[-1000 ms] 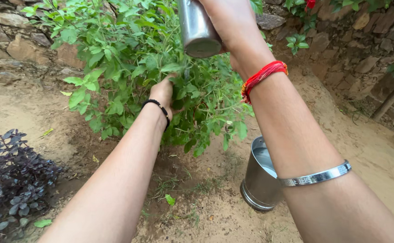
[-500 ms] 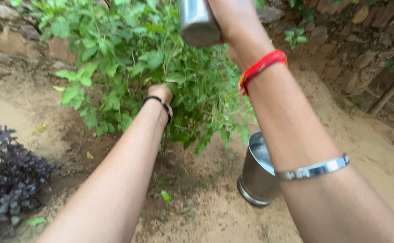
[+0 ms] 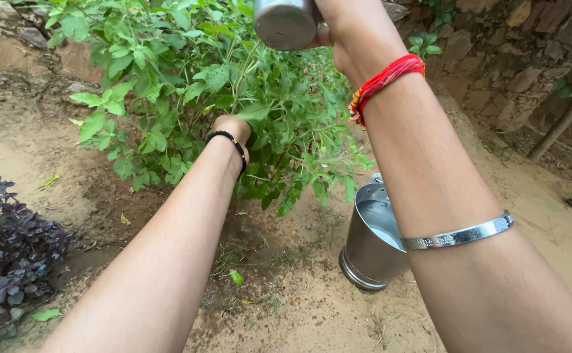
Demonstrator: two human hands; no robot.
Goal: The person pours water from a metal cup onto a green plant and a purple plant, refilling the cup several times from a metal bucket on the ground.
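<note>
From the head view, the person's right hand (image 3: 338, 29) is raised at about twelve o'clock, its fingers wrapped around a steel cup (image 3: 285, 23) whose round base faces the camera; the hand runs off the top edge, so only the heel and part of the grip show. A red thread band (image 3: 383, 84) sits at that wrist, and a plain metal bangle (image 3: 459, 235) lies further down the forearm toward four o'clock. The left hand (image 3: 232, 125) reaches forward into the green leafy bush (image 3: 188, 85) near the centre of the scene, buried among the stems so that I cannot tell whether it is open or closed; a black beaded band (image 3: 230, 142) rings its wrist. The cup hangs above the bush, just to the upper right of the left hand and apart from it. On the sandy ground (image 3: 312, 314) at about four o'clock from the bush stands a steel bucket (image 3: 371, 242) with water in it, partly hidden behind the right forearm. A dark purple plant (image 3: 11, 248) sits low at eight o'clock, and a rough stone wall (image 3: 495, 59) runs behind.
</note>
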